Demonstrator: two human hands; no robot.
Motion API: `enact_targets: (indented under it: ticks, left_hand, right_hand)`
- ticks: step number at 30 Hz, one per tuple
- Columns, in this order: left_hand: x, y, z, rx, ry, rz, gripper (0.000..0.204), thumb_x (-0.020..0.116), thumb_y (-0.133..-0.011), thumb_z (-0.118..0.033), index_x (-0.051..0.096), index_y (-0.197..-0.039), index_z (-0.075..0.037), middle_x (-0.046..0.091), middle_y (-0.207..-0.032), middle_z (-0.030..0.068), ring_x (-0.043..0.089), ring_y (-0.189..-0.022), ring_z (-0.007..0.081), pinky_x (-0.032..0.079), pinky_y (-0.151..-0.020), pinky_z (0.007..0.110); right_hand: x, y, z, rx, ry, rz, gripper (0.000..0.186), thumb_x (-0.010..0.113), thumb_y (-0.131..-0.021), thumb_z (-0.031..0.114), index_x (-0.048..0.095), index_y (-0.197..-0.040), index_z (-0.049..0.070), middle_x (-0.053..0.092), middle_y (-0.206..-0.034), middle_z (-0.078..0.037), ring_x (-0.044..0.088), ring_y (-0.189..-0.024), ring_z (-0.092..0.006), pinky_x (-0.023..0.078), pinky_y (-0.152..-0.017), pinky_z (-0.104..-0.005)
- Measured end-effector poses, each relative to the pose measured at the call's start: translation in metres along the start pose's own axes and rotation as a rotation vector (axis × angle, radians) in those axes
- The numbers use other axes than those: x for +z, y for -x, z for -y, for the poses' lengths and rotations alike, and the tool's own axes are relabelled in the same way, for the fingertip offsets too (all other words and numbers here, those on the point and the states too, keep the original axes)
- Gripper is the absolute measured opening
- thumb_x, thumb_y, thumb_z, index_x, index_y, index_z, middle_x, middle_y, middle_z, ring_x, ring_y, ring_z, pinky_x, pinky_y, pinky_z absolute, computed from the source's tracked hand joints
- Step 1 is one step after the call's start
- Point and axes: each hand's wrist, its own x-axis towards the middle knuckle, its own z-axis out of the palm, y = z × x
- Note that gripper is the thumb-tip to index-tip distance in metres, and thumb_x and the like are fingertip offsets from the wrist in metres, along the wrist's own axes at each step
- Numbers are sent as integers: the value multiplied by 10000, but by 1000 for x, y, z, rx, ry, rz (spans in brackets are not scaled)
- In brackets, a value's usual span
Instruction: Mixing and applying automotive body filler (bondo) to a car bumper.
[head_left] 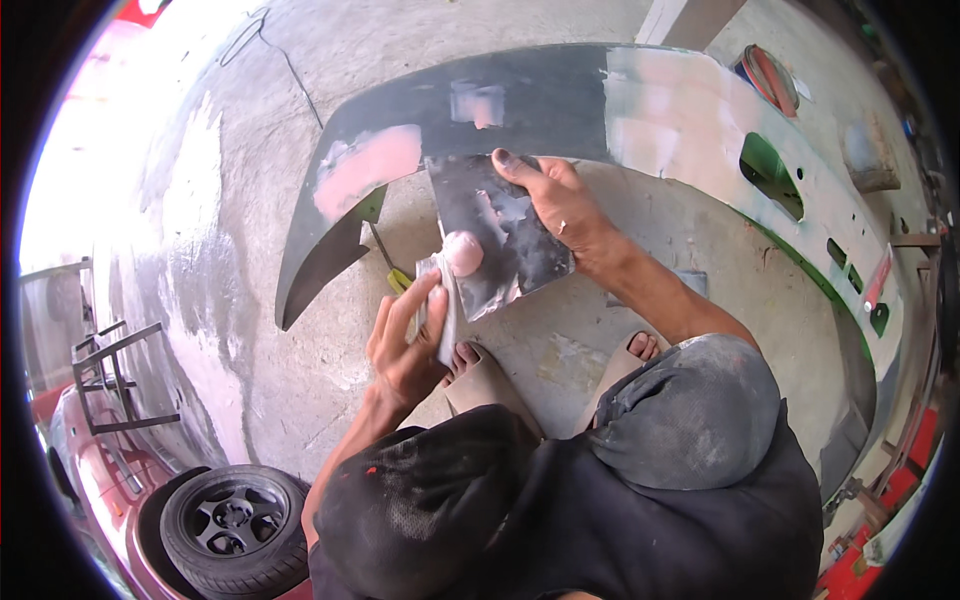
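Observation:
My right hand (572, 208) grips the far right edge of a dark flat mixing board (500, 215), thumb on top. The board is smeared with dried filler, and a lump of pink body filler (463, 253) sits at its left edge. In my left hand (405, 345) is a whitish flat spreader (448, 325), pinched between thumb and fingers, its upper end against the lump. Just beyond the board curves a long car bumper (545, 90), dark grey on the left and pale on the right. Pink filler patches (372, 165) mark its left part.
A yellow-handled tool (401, 279) lies behind my left fingers. Lower left are a wheel (235, 525) and a black metal frame (120, 380). A round reddish container (768, 80) stands beyond the bumper at far right. My sandalled feet (485, 385) are on the concrete floor below the board.

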Motion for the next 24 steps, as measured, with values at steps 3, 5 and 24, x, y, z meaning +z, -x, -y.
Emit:
enact_targets:
  ticks: [3, 5, 24]
  left_hand:
    - [-1, 23, 24, -257, 198, 211, 460, 631, -718, 113, 661, -1156, -21, 668, -1088, 172, 670, -868, 287, 540, -754, 345]
    - [-25, 23, 32, -464, 131, 52, 206, 571, -866, 82, 683, -1031, 30, 694, -851, 153, 661, -705, 254, 518, -655, 320]
    - [-33, -54, -1, -692, 450, 533, 121, 632, -851, -5, 689, -955, 22, 661, -763, 144, 632, -618, 224, 467, -579, 325]
  right_hand:
    - [-5, -1, 10, -21, 144, 17, 324, 627, -955, 362, 647, -845, 58, 615, -754, 42, 545, -631, -31, 468, -569, -220]
    - [2, -2, 11, -57, 178, -5, 329, 624, -958, 359, 646, -830, 56, 603, -743, 49, 522, -628, -25, 447, -556, -218]
    - [-14, -8, -30, 52, 505, -176, 331, 549, -985, 294, 647, -935, -18, 643, -823, -44, 565, -738, -108, 470, -669, -314]
